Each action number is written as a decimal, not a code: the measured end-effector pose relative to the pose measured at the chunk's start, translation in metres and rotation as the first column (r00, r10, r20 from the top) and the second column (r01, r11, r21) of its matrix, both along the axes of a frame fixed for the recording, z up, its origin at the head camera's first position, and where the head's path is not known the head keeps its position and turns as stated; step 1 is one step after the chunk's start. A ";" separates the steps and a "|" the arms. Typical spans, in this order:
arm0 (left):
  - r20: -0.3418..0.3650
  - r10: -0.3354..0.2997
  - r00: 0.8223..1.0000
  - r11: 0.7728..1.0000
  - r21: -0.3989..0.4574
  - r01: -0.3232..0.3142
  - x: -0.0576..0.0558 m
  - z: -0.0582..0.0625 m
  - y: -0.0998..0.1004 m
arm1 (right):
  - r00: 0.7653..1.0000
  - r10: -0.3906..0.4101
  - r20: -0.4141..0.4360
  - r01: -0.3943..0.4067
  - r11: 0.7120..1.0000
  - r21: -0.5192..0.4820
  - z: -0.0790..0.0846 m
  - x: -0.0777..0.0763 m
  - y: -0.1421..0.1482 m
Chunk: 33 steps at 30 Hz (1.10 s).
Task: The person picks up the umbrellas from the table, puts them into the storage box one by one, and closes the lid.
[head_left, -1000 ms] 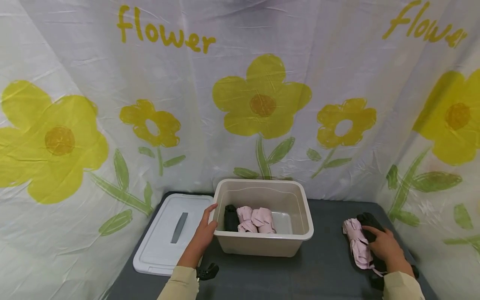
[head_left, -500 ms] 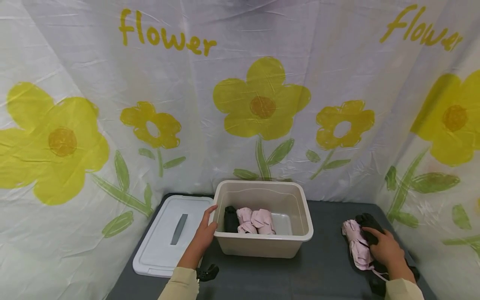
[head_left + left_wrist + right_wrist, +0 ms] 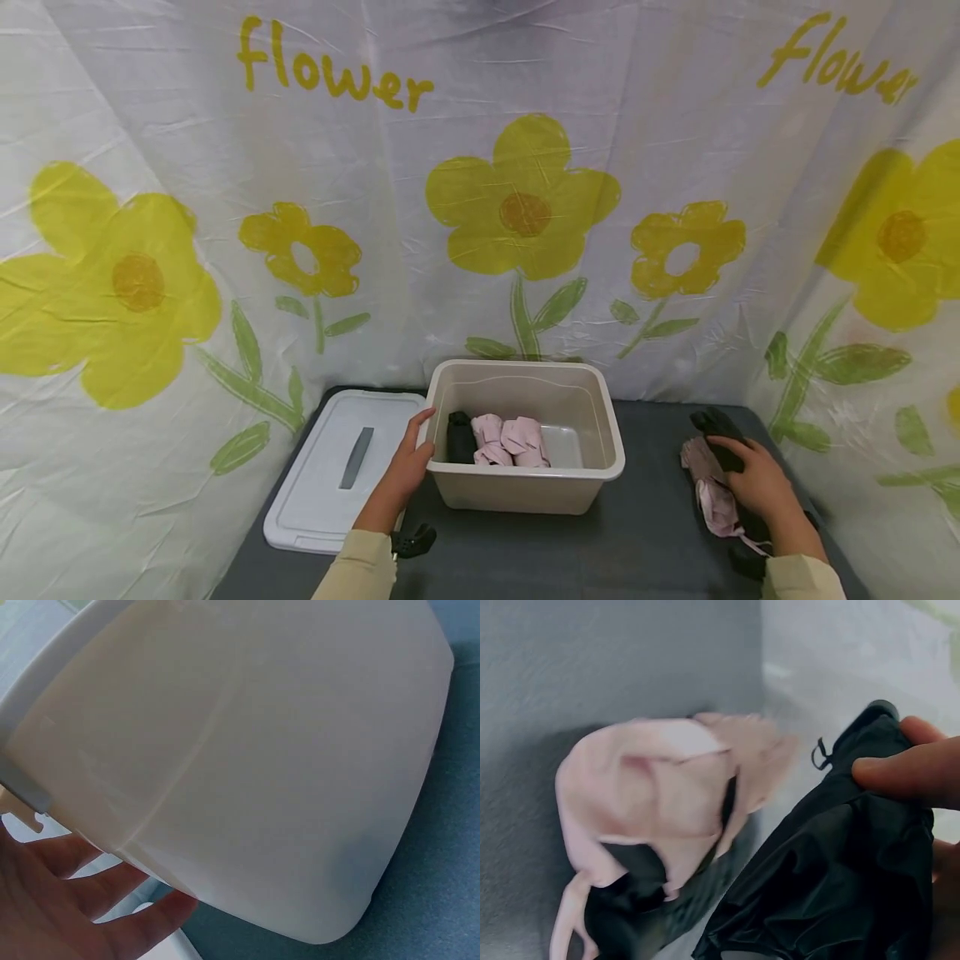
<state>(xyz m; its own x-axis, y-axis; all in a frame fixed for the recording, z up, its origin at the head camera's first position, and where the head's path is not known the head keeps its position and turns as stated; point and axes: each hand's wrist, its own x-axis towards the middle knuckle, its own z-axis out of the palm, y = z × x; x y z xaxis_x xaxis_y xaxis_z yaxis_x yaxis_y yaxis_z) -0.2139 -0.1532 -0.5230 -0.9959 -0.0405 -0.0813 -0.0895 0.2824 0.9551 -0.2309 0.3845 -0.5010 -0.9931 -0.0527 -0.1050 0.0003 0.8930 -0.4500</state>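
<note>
My left hand (image 3: 411, 467) holds the left rim of a beige storage box (image 3: 517, 492); in the left wrist view its fingers (image 3: 112, 889) lie along the outside wall. Inside the box, a black bundle (image 3: 460, 437) and two pink rolled bundles (image 3: 525, 442) stand side by side at the left. My right hand (image 3: 765, 483) grips a black folded umbrella (image 3: 832, 862), thumb on top near its capped end. A pink folded umbrella (image 3: 660, 795) with a dangling strap lies beside it, with more black fabric (image 3: 637, 922) under it.
A white lid (image 3: 315, 492) with a grey handle lies left of the box on the dark grey table (image 3: 645, 533). A white curtain (image 3: 397, 208) printed with yellow flowers hangs close behind and at both sides.
My right hand has taken hold of the black umbrella and moved it slightly up and left, shading the pink one. My left hand stays on the box.
</note>
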 end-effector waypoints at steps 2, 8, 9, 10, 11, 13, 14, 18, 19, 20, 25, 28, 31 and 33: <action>0.000 0.002 1.000 1.000 -0.003 -0.002 0.000 0.000 0.000 | 1.000 0.010 -0.010 -0.010 1.000 -0.005 0.005 0.001 -0.004; 0.017 -0.007 1.000 1.000 -0.001 0.007 -0.003 -0.001 -0.001 | 0.998 0.039 -0.052 -0.040 0.999 -0.024 0.020 0.003 -0.016; 0.016 -0.010 1.000 1.000 -0.001 0.010 -0.003 -0.001 -0.001 | 0.997 0.044 -0.062 -0.045 0.999 -0.024 0.022 0.003 -0.018; 0.009 -0.013 1.000 1.000 -0.004 0.013 -0.003 -0.001 -0.002 | 0.996 0.048 -0.071 -0.050 0.998 -0.025 0.025 0.003 -0.020; 0.004 -0.017 1.000 1.000 -0.004 0.017 -0.003 0.000 -0.002 | 0.995 0.053 -0.082 -0.055 0.998 -0.028 0.028 0.003 -0.023; 0.000 -0.023 1.000 1.000 0.003 0.023 -0.003 0.001 -0.002 | 0.994 0.058 -0.097 -0.061 0.998 -0.029 0.032 0.004 -0.027; -0.001 -0.026 1.000 1.000 0.004 0.026 -0.003 0.001 -0.002 | 0.992 0.062 -0.108 -0.065 0.998 -0.025 0.034 0.004 -0.029; -0.007 -0.026 1.000 1.000 0.017 0.027 -0.003 0.001 -0.002 | 0.987 0.079 -0.142 -0.083 0.996 -0.022 0.042 0.003 -0.037; -0.008 -0.023 1.000 1.000 0.014 0.023 -0.003 0.001 -0.002 | 0.985 0.084 -0.149 -0.089 0.996 -0.025 0.044 0.002 -0.039; -0.016 -0.018 1.000 1.000 0.012 0.018 -0.002 0.000 -0.001 | 0.984 0.088 -0.155 -0.093 0.995 -0.026 0.046 0.002 -0.041; -0.037 0.019 0.999 1.000 0.006 -0.019 -0.002 -0.002 0.002 | 0.983 0.098 -0.158 -0.105 0.994 -0.037 0.058 0.000 -0.053; -0.028 0.037 0.999 0.999 0.005 -0.037 -0.002 -0.002 0.004 | 0.983 0.101 -0.150 -0.109 0.993 -0.045 0.065 0.000 -0.061; -0.013 0.045 0.999 0.999 0.007 -0.045 -0.001 -0.003 0.004 | 0.983 0.104 -0.148 -0.114 0.992 -0.057 0.070 0.000 -0.070; -0.004 0.047 0.999 0.999 0.008 -0.047 -0.001 -0.004 0.004 | 0.981 0.114 -0.154 -0.124 0.991 -0.059 0.073 -0.001 -0.075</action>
<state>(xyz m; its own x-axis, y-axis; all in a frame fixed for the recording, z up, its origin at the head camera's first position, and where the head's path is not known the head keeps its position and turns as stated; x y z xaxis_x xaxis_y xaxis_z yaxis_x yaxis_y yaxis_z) -0.2150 -0.1493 -0.5267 -0.9932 -0.0864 -0.0776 -0.0984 0.2707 0.9576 -0.2319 0.3096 -0.4281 -0.9835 -0.1733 0.0525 -0.1763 0.8498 -0.4967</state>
